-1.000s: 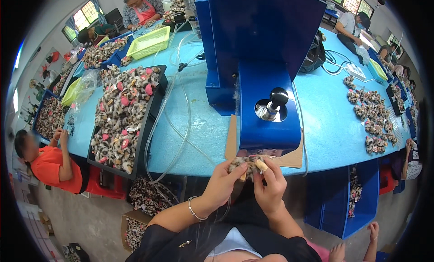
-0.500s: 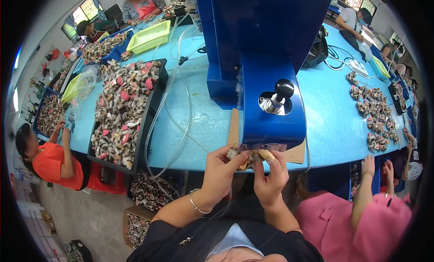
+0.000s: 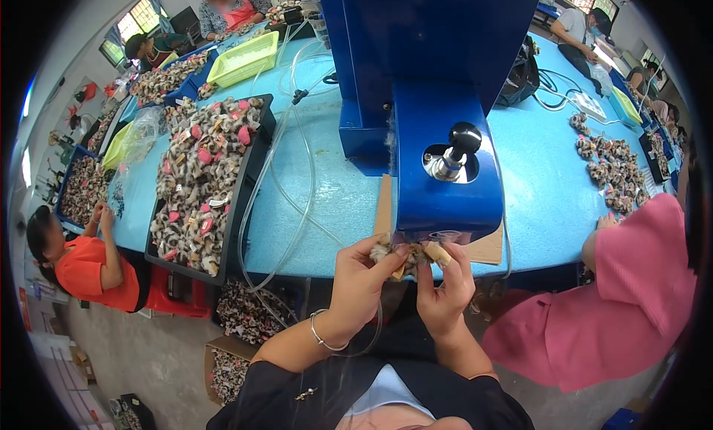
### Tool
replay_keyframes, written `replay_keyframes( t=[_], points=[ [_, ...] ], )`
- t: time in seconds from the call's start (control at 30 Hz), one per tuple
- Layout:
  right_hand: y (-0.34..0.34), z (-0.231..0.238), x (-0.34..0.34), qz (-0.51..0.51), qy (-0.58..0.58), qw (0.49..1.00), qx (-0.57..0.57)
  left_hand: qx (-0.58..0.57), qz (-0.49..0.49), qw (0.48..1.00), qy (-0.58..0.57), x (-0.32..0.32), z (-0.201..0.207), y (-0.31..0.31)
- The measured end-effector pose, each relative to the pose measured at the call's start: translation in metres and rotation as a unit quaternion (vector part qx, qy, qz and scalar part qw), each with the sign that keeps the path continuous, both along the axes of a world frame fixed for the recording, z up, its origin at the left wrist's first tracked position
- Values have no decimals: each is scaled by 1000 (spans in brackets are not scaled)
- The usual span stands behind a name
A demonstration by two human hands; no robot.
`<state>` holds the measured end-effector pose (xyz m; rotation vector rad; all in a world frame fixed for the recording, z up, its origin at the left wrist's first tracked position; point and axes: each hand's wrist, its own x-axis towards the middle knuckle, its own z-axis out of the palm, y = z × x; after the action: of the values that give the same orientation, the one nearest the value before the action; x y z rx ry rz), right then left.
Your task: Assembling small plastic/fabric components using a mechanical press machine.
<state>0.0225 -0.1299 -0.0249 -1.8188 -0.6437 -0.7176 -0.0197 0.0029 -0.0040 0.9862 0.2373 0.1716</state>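
Observation:
My left hand (image 3: 360, 281) and my right hand (image 3: 445, 295) are both closed on one small furry plush piece (image 3: 416, 253), mottled grey, brown and cream with yellowish patches. They pinch it from either side at the table's near edge. Just beyond it is the rounded front of a blue machine (image 3: 445, 200), which has a black knob (image 3: 466, 137) on a metal stem. The machine's front hides what lies beneath it, so I cannot tell whether the plush piece touches it.
A black tray (image 3: 269, 114) heaped with plush pieces stands at left, beside clear tubing (image 3: 312, 170). Farther back is a yellow-green basket (image 3: 223, 79). More plush pieces (image 3: 613, 174) lie at right. A co-worker in pink (image 3: 594, 311) is close on my right; another in orange (image 3: 96, 270) sits left.
The co-worker in pink has leaned forward toward the table, covering some plush pieces there. My hands and the plush piece have barely moved.

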Motion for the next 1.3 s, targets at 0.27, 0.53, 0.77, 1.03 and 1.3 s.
replay_keyframes(
  t=[0.27, 0.53, 0.77, 1.03, 1.3],
  points=[
    [-2, -2, 1, 0, -1, 1000, -6, 3, 7, 1000, 8, 0, -1, -1],
    [-4, -9, 0, -4, -5, 1000, 10, 14, -3, 1000, 2, 2, 1, -3],
    [-11, -8, -4, -13, 12, 1000, -22, 12, -19, 1000, 5, 6, 2, -6],
    [-10, -9, -3, -27, 10, 1000, -12, 17, -27, 999, 8, 11, 7, -7],
    [-7, -6, 2, -23, 2, 1000, -6, 32, -38, 999, 14, 16, 5, 0]
  ],
)
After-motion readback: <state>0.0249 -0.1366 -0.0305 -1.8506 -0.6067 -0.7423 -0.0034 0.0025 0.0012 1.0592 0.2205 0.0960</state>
